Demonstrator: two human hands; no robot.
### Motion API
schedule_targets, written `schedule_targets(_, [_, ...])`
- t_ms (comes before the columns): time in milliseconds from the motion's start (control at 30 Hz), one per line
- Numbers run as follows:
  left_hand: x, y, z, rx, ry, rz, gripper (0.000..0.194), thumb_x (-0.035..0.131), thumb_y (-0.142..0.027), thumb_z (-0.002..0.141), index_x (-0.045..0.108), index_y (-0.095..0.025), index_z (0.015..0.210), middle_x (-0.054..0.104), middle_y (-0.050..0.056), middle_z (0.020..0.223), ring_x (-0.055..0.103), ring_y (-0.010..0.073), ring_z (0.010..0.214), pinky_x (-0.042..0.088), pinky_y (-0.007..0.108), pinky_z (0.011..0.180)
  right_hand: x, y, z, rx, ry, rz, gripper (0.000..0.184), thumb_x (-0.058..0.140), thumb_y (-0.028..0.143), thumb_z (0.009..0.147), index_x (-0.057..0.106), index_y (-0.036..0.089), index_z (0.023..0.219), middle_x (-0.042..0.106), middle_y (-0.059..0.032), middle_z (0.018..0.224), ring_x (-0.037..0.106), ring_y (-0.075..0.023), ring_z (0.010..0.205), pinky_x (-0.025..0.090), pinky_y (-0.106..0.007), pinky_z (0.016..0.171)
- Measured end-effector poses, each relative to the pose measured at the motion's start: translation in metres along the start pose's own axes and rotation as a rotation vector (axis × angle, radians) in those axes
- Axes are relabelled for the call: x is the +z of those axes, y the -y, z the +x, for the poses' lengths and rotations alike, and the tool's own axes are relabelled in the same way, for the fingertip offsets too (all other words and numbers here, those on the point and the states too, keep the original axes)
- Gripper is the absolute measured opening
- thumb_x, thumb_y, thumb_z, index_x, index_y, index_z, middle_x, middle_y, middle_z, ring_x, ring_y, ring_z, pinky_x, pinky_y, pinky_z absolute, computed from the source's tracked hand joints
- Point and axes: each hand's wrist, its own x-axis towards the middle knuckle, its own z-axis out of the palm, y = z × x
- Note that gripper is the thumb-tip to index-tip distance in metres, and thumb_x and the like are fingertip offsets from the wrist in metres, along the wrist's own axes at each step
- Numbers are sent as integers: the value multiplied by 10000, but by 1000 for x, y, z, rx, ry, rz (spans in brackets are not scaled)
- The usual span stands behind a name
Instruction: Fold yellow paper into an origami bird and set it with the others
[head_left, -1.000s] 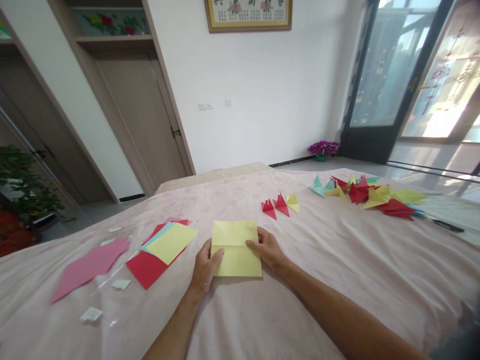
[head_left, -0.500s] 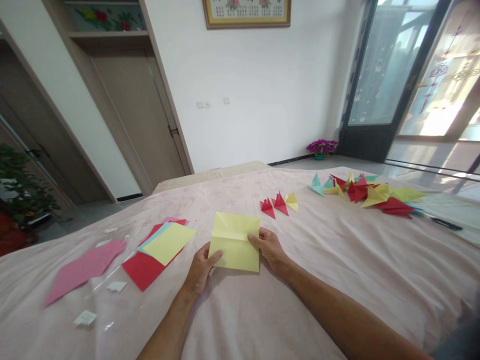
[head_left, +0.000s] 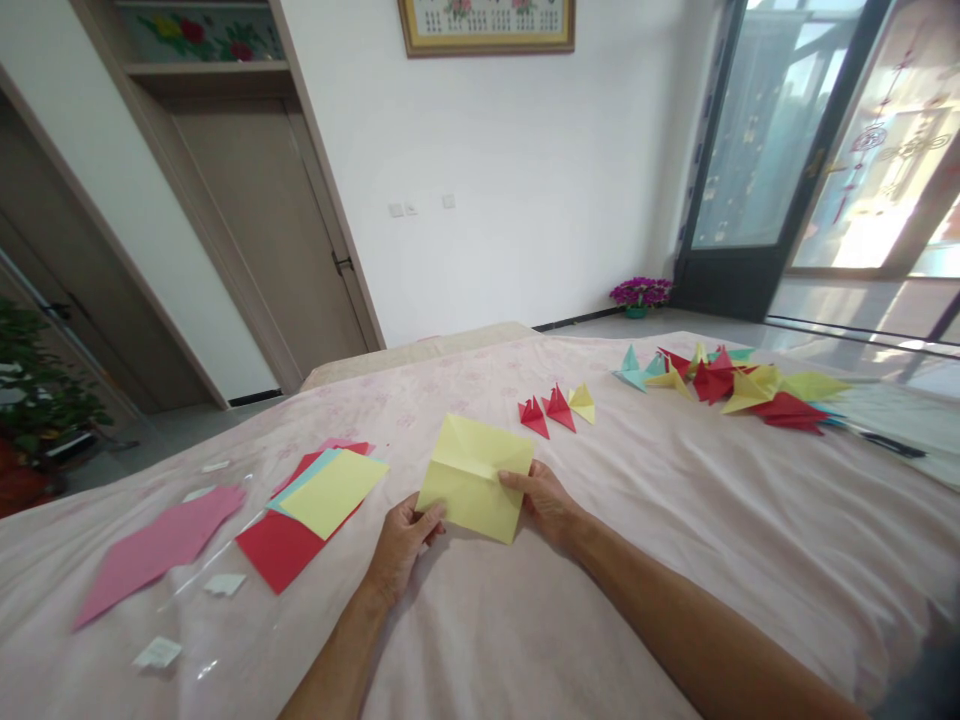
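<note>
A square sheet of yellow paper (head_left: 472, 480), creased across its middle, is held up between both hands and turned at an angle. My left hand (head_left: 409, 535) pinches its lower left corner, thumb on top. On the right edge my right hand (head_left: 546, 500) grips it, thumb lying over the face and fingers hidden behind. Just beyond the sheet stand two red paper cranes (head_left: 558, 408) and a small yellow folded paper piece (head_left: 583, 402).
To the left lie a stack of coloured paper (head_left: 334, 495), pink paper (head_left: 161, 545) and small white scraps (head_left: 158, 653) by clear plastic. A heap of folded cranes (head_left: 739, 385) sits at the right, near a black pen-like object (head_left: 892, 444). A wrinkled pink cloth (head_left: 480, 640) covers the surface.
The yellow sheet has turned clockwise, from square-on to slanted, and lifted slightly. My left hand has slid to its lower left corner; my right hand keeps its hold.
</note>
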Motion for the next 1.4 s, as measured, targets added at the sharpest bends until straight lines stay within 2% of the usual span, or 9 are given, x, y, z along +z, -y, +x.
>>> schedule_targets(167, [2,1,1,69,-188,-44,445,754,-429,721,617,-174,1061,656,6,830,588,92,625,442,190,553,-1,-2,0,-37,-34,3,393,811,353,640,699,146,955,761,-107,893,715,-285,824,567,-405,770])
schedule_targets(300, [8,2,-4,125,-337,-63,335,699,-424,788,564,-189,985,552,-66,683,499,46,516,383,156,481,-2,-4,2,-109,-96,-10,429,812,408,647,698,158,977,761,-95,891,710,-278,823,562,-396,765])
schedule_targets(467, [27,0,-15,84,-200,-75,443,730,-421,757,611,-168,1101,679,67,951,675,172,787,537,246,607,5,-2,-2,-180,-106,-70,495,789,496,670,701,147,1011,754,-95,904,698,-264,799,555,-383,737])
schedule_targets(633, [35,3,-19,84,-58,-171,601,728,-420,778,518,-273,1322,474,136,1440,589,273,1176,551,352,848,16,-3,-16,-214,-28,-166,428,715,489,778,706,157,1048,744,-75,950,680,-237,812,532,-348,737])
schedule_targets(800, [34,-2,-23,83,-7,-258,643,746,-368,782,469,-373,1363,304,59,1568,467,285,1319,496,379,958,20,-2,-29,-530,77,-747,250,532,347,937,712,219,1056,730,-67,1027,656,-230,921,506,-376,844])
schedule_targets(1033, [36,-1,-17,-19,105,-670,651,479,-645,872,582,-155,1288,598,159,1318,514,316,1266,406,474,1064,32,-3,-34,-947,411,-1443,369,449,147,937,572,230,1274,644,-51,1278,541,-215,1202,394,-407,1039])
schedule_targets(1167, [16,5,-6,122,-192,-137,567,307,-546,963,609,-150,1234,605,161,1289,544,288,1235,426,475,1041,30,-9,-31,-901,408,-1596,309,459,127,926,618,202,1181,676,-54,1211,535,-237,1199,326,-424,1088])
schedule_targets(1267, [-10,2,-4,193,-309,59,414,496,-300,908,534,-239,1316,509,94,1405,466,252,1307,354,468,1103,27,-11,-30,-821,399,-1653,288,488,122,913,629,203,1150,691,-56,1166,528,-239,1198,278,-418,1113])
schedule_targets(1400, [-37,-5,-8,448,23,650,536,503,-28,747,656,-310,1176,565,11,1347,464,216,1289,309,432,1150,26,-10,-29,-692,419,-1649,281,531,128,884,633,220,1129,706,-47,1108,543,-222,1159,264,-406,1108])
